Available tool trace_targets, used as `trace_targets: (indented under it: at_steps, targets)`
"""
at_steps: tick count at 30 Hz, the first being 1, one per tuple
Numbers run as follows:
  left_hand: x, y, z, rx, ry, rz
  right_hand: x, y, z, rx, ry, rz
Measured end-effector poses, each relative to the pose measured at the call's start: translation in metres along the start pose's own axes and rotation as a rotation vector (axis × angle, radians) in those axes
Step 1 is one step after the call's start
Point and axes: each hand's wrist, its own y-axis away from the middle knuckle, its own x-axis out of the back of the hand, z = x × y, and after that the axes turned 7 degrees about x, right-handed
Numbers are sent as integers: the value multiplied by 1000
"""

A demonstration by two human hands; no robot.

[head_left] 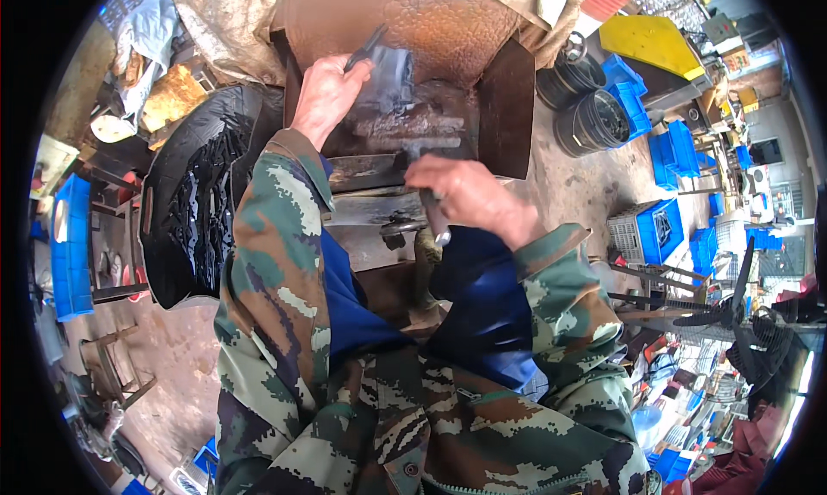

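My left hand [332, 94] is closed round a dark, narrow, pointed metal piece [368, 47], which juts up and right from the fist. Just beside it is a greyish, smeared surface [392, 77] inside an open metal box [504, 107]. Lower and to the right, my right hand [469, 193] grips a brown-handled tool [435, 215] with a bright butt end pointing toward me. Its far end is blurred, so its kind is unclear. Below the hands, a light metal bar [375, 208] crosses the front of the box.
A black tub [159, 211] of dark, shiny strips stands left of my arm. To the right are black buckets [594, 120], a yellow panel [650, 45] and a blue-and-grey crate [646, 232]. A black fan [732, 310] stands at far right.
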Motion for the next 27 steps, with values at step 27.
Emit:
trace_targets:
  at_steps: [27]
  targets:
    - [-9, 15, 26, 145, 171, -421, 27, -64, 30, -574, -1105, 829]
